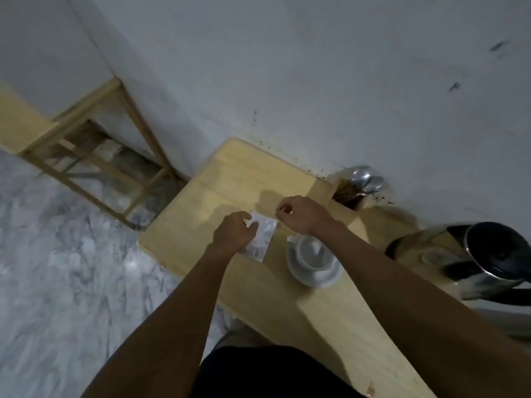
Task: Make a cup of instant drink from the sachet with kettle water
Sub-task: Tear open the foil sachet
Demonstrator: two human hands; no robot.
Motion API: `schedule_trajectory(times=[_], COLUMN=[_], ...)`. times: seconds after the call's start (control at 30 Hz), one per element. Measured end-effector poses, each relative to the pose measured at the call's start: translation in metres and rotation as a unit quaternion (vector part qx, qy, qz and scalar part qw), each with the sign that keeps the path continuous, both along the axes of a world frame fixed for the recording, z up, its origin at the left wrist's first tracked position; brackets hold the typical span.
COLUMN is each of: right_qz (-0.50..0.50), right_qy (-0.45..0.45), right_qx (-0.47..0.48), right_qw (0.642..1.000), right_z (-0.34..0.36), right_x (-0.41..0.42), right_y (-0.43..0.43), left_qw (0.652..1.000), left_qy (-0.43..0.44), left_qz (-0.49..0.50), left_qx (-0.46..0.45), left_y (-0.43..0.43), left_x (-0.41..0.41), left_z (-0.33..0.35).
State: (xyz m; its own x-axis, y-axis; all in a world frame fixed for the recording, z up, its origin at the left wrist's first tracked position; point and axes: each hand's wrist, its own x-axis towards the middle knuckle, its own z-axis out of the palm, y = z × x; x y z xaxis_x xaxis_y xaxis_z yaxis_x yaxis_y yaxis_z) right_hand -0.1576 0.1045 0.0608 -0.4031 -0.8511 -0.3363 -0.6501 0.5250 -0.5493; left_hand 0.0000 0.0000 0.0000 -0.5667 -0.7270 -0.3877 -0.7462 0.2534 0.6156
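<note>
A pale, blurred sachet [265, 235] hangs above the wooden table [230, 179], gripped at its left side by my left hand [234, 232]. My right hand [301, 215] pinches the sachet's top right corner with thumb and forefinger. Just right of the sachet a white cup [311, 251] stands on a white saucer [319, 275], partly under my right wrist. The steel kettle [488, 259] with a black lid sits at the table's right end, blurred.
A wooden holder [349, 196] with metal spoons [363, 176] stands against the white wall behind the cup. A wooden frame stand [94, 156] sits on the marble floor [57, 268] to the left.
</note>
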Motion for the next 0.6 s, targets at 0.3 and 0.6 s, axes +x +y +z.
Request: schedule_trajectory(times=[0.3, 0.6], right_qz=[0.028, 0.011], right_qy=[0.023, 0.054], right_qx=[0.168, 0.129], right_qw=[0.985, 0.99], right_z=[-0.065, -0.096], right_x=[0.006, 0.022], right_y=[-0.061, -0.083], left_qw=[0.983, 0.981], left_qy=[-0.091, -0.056], left_qz=[-0.102, -0.101], left_qx=[-0.125, -0.158], left_y=[-0.015, -0.016], left_x=[0.012, 0.02], left_z=[-0.057, -0.068])
